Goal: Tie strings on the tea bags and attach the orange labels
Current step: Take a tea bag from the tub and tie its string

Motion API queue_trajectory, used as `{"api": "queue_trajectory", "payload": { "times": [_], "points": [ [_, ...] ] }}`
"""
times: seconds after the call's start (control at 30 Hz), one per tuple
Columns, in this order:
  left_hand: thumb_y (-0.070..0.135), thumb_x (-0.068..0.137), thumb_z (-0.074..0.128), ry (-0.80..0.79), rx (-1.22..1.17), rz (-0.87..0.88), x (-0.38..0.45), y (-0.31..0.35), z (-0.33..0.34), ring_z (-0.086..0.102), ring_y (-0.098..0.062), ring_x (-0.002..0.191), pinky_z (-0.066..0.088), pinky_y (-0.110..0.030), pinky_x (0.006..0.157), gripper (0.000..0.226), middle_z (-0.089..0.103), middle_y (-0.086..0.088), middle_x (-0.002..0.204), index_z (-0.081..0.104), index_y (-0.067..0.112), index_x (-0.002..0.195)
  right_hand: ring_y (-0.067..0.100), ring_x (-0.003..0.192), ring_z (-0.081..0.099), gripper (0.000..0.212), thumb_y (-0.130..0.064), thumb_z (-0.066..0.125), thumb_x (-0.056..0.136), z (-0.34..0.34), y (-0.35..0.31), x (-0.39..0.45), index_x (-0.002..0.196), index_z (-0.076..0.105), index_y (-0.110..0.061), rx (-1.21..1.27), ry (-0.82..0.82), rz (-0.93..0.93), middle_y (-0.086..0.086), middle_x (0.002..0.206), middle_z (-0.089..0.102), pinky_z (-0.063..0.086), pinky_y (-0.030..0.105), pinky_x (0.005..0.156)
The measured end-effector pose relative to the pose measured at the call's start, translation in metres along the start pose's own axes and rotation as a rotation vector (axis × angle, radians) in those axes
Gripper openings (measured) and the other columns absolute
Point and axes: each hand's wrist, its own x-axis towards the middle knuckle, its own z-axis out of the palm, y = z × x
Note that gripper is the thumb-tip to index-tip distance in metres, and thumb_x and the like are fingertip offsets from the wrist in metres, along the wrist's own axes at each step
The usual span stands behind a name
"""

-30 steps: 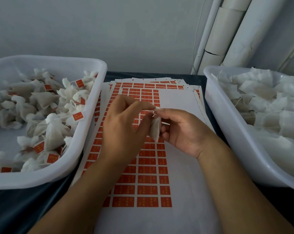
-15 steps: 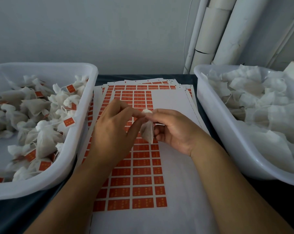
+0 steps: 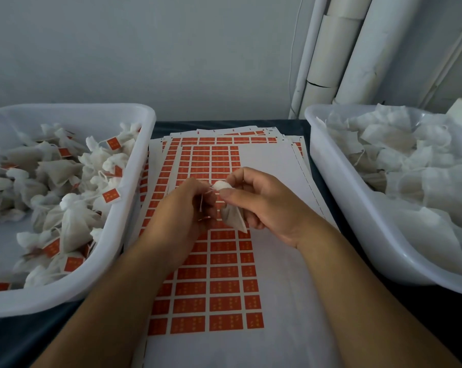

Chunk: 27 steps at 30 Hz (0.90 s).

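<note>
From the head camera: the right hand (image 3: pixel 264 205) pinches the neck of a tea bag (image 3: pixel 231 216) so its gathered top stays closed above the label sheet (image 3: pixel 272 261). The left hand (image 3: pixel 182 208) has its fingers closed on the thin string (image 3: pixel 202 205), likely pulling the knot tight. The left tub (image 3: pixel 134 197) holds bags with labels, the right tub (image 3: pixel 338 197) plain ones, both close to reach

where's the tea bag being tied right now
In the head view, the tea bag hangs mid-frame above the label sheets, its gathered neck pinched by the right hand, left hand beside it.
</note>
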Motion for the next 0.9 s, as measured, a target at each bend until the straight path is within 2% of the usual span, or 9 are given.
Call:
{"api": "queue_trajectory", "payload": {
  "times": [0.13, 0.23, 0.33, 0.53, 0.7, 0.9],
  "points": [
    [0.019, 0.092, 0.044, -0.168, -0.319, -0.086, -0.0026, 0.0039, -0.002, 0.043, -0.011, 0.056, 0.045, -0.027, 0.056, 0.025, 0.042, -0.002, 0.067, 0.055, 0.015, 0.069, -0.002, 0.067, 0.064, 0.02, -0.029, 0.073, 0.094, 0.0013, 0.0008, 0.0008, 0.113, 0.067, -0.025, 0.023, 0.002, -0.039, -0.016, 0.082, 0.068, 0.049, 0.012, 0.055],
    [0.017, 0.09, 0.044, -0.256, -0.505, -0.12, -0.0036, 0.0056, -0.004, 0.042, -0.009, 0.054, 0.042, -0.023, 0.053, 0.02, 0.041, 0.0, 0.068, 0.054, 0.014, 0.073, 0.004, 0.085, 0.068, 0.021, -0.03, 0.073, 0.094, 0.0028, 0.0001, 0.0002, 0.114, 0.068, -0.029, -0.013, -0.002, -0.088, -0.021, 0.086, 0.068, 0.054, 0.016, 0.065],
    [0.018, 0.089, 0.044, -0.252, -0.627, -0.151, -0.0021, 0.0068, -0.0057, 0.041, -0.008, 0.055, 0.04, -0.021, 0.052, 0.014, 0.042, 0.002, 0.069, 0.05, 0.014, 0.077, -0.001, 0.083, 0.065, 0.014, -0.027, 0.073, 0.094, 0.0043, -0.0015, -0.0008, 0.106, 0.068, -0.031, -0.011, 0.013, -0.15, -0.025, 0.082, 0.065, 0.052, 0.014, 0.064],
    [0.018, 0.083, 0.046, -0.146, -0.667, -0.082, -0.0019, 0.0059, 0.001, 0.038, -0.008, 0.057, 0.038, -0.02, 0.052, 0.011, 0.042, 0.002, 0.068, 0.047, 0.017, 0.073, 0.004, 0.078, 0.062, 0.016, -0.025, 0.076, 0.091, 0.0006, 0.0002, 0.0004, 0.098, 0.063, -0.03, 0.01, 0.066, -0.208, -0.015, 0.084, 0.061, 0.05, 0.015, 0.059],
    [0.021, 0.093, 0.04, -0.219, -0.663, -0.116, -0.004, 0.0057, -0.0014, 0.04, -0.009, 0.057, 0.039, -0.022, 0.055, 0.024, 0.042, 0.003, 0.068, 0.049, 0.016, 0.071, 0.003, 0.075, 0.062, 0.02, -0.025, 0.077, 0.091, 0.001, 0.0029, 0.0014, 0.097, 0.059, -0.033, -0.018, 0.071, -0.234, -0.016, 0.083, 0.062, 0.05, 0.014, 0.06],
    [0.016, 0.082, 0.047, -0.186, -0.743, -0.088, -0.0057, 0.0078, -0.0007, 0.04, -0.008, 0.057, 0.038, -0.019, 0.053, 0.016, 0.043, 0.003, 0.067, 0.052, 0.017, 0.067, 0.002, 0.076, 0.063, 0.02, -0.031, 0.077, 0.091, -0.0001, 0.008, 0.0048, 0.097, 0.058, -0.033, -0.111, 0.09, -0.209, -0.02, 0.082, 0.062, 0.049, 0.012, 0.058]
  ]
}}
